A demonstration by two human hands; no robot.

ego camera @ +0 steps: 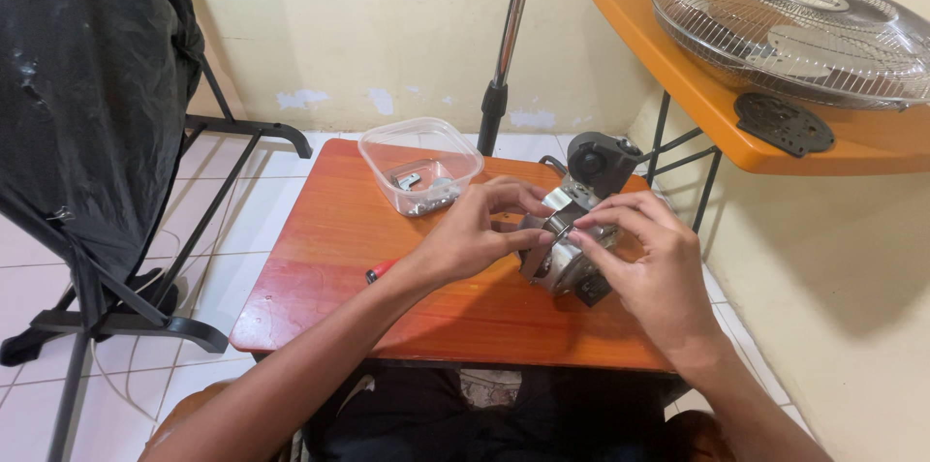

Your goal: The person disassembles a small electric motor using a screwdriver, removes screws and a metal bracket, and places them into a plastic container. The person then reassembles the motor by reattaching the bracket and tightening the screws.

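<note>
Metal and compact, the fan motor (567, 254) sits on the orange desk (339, 230) toward its right side, just in front of a dark housing (601, 162), and it looks heavy for its bulk: stiff, hard-edged, with bright plated faces that would likely be slick under bare fingers. It seems best gripped around the outer casing, where the flat sides give purchase, rather than by the small parts on top, which look thin enough to bend or slip. The left hand (475, 230) comes in from the lower left with the forearm laid across the desk edge, wrist bent, fingers curled closed against the motor's left side and top. The right hand (649, 263) reaches in from the lower right, palm down, fingers partly curled and pinched on a small bright piece at the motor's upper face; what exactly it pinches is too small to tell. A clear tub (421, 167) with metal bits stands near, behind the left hand, and a red-tipped tool (380, 271) pokes out beside that forearm.
</note>
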